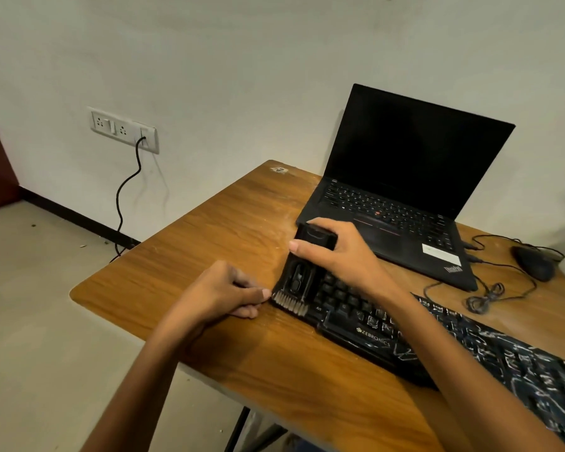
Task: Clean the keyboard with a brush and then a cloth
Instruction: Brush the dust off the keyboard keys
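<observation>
On a wooden table [209,243] set against a pale wall, we see a black keyboard [366,324] lying at an angle near the front edge, with the word ZEBRONICS printed on its front rim. Our right hand [336,252] reaches across the keys and grips a chunky black brush [302,272] by its upper end, thumb on the left side and fingers wrapped over the top. The brush tilts down toward us, and its pale bristles [289,303] rest on the keyboard's left end. Our left hand [222,291] lies on the table just left of the keyboard, fingers loosely curled and holding nothing, the thumb tip just beside the bristles. A dark blue cloth [519,363] with a white pattern covers the keyboard's right part and runs off toward the lower right corner of the view. Behind the keyboard an open black laptop [405,197] stands with its screen dark. To its right sits a black mouse [534,262], with a loosely bundled cable [483,298] lying on the table nearby. On the wall to the left we see a white socket panel [124,130], and a black cord [128,190] hangs from it down toward the floor.
</observation>
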`<control>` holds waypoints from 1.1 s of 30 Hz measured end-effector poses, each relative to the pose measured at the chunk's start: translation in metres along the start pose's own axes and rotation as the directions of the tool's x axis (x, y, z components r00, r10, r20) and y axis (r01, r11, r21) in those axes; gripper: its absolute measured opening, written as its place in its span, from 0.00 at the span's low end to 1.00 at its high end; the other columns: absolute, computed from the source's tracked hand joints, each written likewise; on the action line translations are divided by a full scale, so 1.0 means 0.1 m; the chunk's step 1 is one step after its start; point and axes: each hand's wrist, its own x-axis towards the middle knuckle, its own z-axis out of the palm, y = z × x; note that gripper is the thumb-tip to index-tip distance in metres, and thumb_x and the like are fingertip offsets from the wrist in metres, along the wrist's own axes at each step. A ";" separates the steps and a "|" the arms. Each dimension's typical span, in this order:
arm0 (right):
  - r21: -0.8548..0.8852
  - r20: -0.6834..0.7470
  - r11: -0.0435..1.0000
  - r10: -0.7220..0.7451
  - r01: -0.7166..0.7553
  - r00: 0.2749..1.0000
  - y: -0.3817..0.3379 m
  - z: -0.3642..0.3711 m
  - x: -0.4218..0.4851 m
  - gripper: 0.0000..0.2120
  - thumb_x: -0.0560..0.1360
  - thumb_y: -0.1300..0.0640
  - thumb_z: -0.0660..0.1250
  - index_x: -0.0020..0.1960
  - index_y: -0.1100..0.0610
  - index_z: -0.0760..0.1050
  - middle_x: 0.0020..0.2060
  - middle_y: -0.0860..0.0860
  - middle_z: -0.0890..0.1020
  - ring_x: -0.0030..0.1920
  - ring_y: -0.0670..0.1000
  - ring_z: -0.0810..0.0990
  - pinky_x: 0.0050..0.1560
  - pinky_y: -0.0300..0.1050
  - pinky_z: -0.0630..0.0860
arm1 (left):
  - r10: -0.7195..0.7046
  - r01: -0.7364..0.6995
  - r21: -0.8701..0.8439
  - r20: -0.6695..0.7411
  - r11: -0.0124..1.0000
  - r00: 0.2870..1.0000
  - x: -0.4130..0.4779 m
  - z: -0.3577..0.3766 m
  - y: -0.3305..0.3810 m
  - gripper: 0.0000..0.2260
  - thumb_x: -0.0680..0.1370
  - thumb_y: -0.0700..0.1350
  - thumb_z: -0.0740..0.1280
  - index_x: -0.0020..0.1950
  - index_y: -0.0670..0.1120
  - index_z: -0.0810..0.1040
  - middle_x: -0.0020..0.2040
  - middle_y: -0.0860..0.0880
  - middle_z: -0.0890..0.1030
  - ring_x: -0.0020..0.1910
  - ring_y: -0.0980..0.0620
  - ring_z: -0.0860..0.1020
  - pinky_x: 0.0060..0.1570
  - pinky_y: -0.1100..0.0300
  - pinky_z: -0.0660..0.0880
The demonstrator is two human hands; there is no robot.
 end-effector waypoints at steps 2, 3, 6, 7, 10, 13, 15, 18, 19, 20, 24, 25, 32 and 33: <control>-0.037 0.020 0.999 0.037 -0.036 0.999 0.01 -0.04 0.03 0.09 0.71 0.51 0.71 0.43 0.56 0.76 0.34 0.47 0.79 0.35 0.44 0.80 0.38 0.40 0.76 | -0.015 0.015 -0.010 0.018 1.000 1.000 0.03 0.00 0.03 0.07 0.72 0.41 0.71 0.44 0.37 0.82 0.34 0.44 0.81 0.29 0.56 0.77 0.30 0.70 0.75; -0.047 0.016 0.998 0.039 -0.038 0.999 0.02 -0.06 0.04 0.09 0.71 0.50 0.71 0.43 0.55 0.76 0.34 0.47 0.79 0.35 0.44 0.80 0.38 0.40 0.76 | -0.019 0.019 -0.009 0.030 1.000 0.999 0.04 0.00 0.04 0.06 0.72 0.41 0.71 0.43 0.37 0.82 0.34 0.44 0.81 0.28 0.56 0.77 0.30 0.71 0.75; -0.065 -0.116 0.998 -0.026 0.018 0.993 0.04 -0.08 0.08 0.08 0.71 0.52 0.72 0.45 0.54 0.77 0.37 0.48 0.81 0.39 0.43 0.81 0.41 0.38 0.76 | -0.045 0.045 0.004 0.063 0.999 0.997 0.07 -0.03 0.06 0.05 0.71 0.40 0.71 0.42 0.38 0.82 0.33 0.44 0.81 0.28 0.56 0.77 0.30 0.71 0.75; -0.048 -0.149 0.998 -0.041 0.035 0.988 0.03 -0.07 0.08 0.08 0.71 0.52 0.72 0.46 0.55 0.77 0.38 0.48 0.81 0.40 0.43 0.81 0.42 0.38 0.76 | -0.053 0.053 0.007 0.072 0.999 0.996 0.09 -0.04 0.06 0.05 0.71 0.40 0.71 0.42 0.38 0.82 0.33 0.44 0.81 0.29 0.55 0.77 0.30 0.71 0.75; -0.019 -0.067 0.999 -0.035 0.034 0.997 -0.01 0.02 0.05 0.06 0.71 0.54 0.72 0.44 0.54 0.76 0.35 0.46 0.80 0.36 0.41 0.79 0.38 0.35 0.75 | -0.065 0.064 0.010 0.101 0.998 0.993 0.10 -0.06 0.06 0.05 0.71 0.41 0.71 0.42 0.39 0.82 0.34 0.44 0.82 0.29 0.55 0.77 0.30 0.71 0.75; -0.103 -0.149 0.993 -0.079 0.064 0.986 0.01 -0.02 0.05 0.06 0.71 0.53 0.72 0.45 0.54 0.77 0.36 0.46 0.80 0.38 0.42 0.80 0.40 0.39 0.75 | -0.063 0.064 -0.004 0.091 0.998 0.994 0.11 -0.05 0.06 0.04 0.71 0.40 0.72 0.41 0.39 0.82 0.32 0.45 0.81 0.28 0.56 0.76 0.29 0.71 0.74; -0.098 -0.204 0.990 -0.118 0.100 0.972 0.00 -0.04 0.03 0.08 0.71 0.54 0.72 0.47 0.55 0.77 0.38 0.47 0.81 0.41 0.43 0.80 0.43 0.42 0.78 | -0.061 0.061 -0.002 0.089 0.998 0.994 0.11 -0.06 0.06 0.05 0.71 0.41 0.72 0.41 0.39 0.82 0.32 0.45 0.82 0.29 0.55 0.77 0.29 0.71 0.75; -0.044 -0.088 0.992 -0.125 0.122 0.988 -0.05 0.04 -0.03 0.06 0.71 0.56 0.72 0.44 0.53 0.76 0.35 0.46 0.79 0.38 0.41 0.79 0.37 0.35 0.74 | -0.068 0.067 0.009 0.103 0.998 0.992 0.11 -0.07 0.06 0.06 0.71 0.41 0.72 0.42 0.38 0.82 0.33 0.44 0.82 0.30 0.55 0.77 0.30 0.71 0.75; -0.081 -0.090 0.989 -0.131 0.123 0.987 -0.04 0.05 -0.03 0.06 0.71 0.55 0.72 0.44 0.53 0.76 0.34 0.45 0.78 0.37 0.41 0.78 0.37 0.33 0.72 | -0.070 0.070 0.009 0.099 0.998 0.993 0.12 -0.06 0.06 0.06 0.71 0.41 0.72 0.42 0.39 0.82 0.33 0.45 0.82 0.29 0.55 0.77 0.30 0.71 0.75; -0.149 -0.123 0.980 -0.150 0.131 0.981 -0.01 0.04 -0.02 0.07 0.71 0.54 0.72 0.45 0.53 0.76 0.35 0.44 0.79 0.37 0.41 0.78 0.37 0.34 0.72 | -0.070 0.070 0.004 0.092 0.998 0.993 0.12 -0.06 0.06 0.05 0.71 0.41 0.72 0.41 0.39 0.82 0.32 0.45 0.82 0.28 0.55 0.77 0.29 0.71 0.74; -0.153 -0.102 0.970 -0.207 0.190 0.973 -0.04 0.04 -0.05 0.09 0.70 0.53 0.73 0.47 0.55 0.76 0.37 0.47 0.80 0.39 0.44 0.78 0.38 0.38 0.74 | -0.062 0.063 -0.006 0.104 0.998 0.993 0.10 -0.06 0.06 0.05 0.71 0.40 0.71 0.42 0.39 0.82 0.32 0.46 0.81 0.28 0.57 0.77 0.28 0.71 0.73; -0.111 -0.045 0.974 -0.202 0.196 0.978 -0.06 0.07 -0.07 0.09 0.70 0.54 0.73 0.46 0.56 0.76 0.37 0.48 0.80 0.38 0.45 0.78 0.38 0.38 0.74 | -0.063 0.065 -0.007 0.110 0.998 0.992 0.10 -0.07 0.06 0.05 0.71 0.40 0.71 0.42 0.38 0.82 0.32 0.46 0.81 0.28 0.57 0.77 0.28 0.71 0.73; -0.111 -0.118 0.974 -0.210 0.197 0.971 -0.09 0.01 -0.03 0.11 0.71 0.53 0.72 0.50 0.56 0.76 0.41 0.49 0.82 0.43 0.48 0.80 0.44 0.46 0.78 | -0.061 0.063 -0.013 0.106 0.998 0.993 0.11 -0.06 0.06 0.05 0.71 0.39 0.71 0.42 0.37 0.82 0.32 0.44 0.81 0.27 0.56 0.76 0.27 0.72 0.73; -0.062 -0.079 0.977 -0.210 0.206 0.975 -0.11 0.05 -0.05 0.11 0.71 0.54 0.72 0.50 0.56 0.76 0.42 0.50 0.82 0.44 0.49 0.81 0.45 0.46 0.78 | -0.065 0.066 -0.009 0.108 0.998 0.992 0.11 -0.06 0.06 0.06 0.72 0.39 0.70 0.43 0.36 0.81 0.33 0.44 0.81 0.27 0.57 0.76 0.28 0.72 0.73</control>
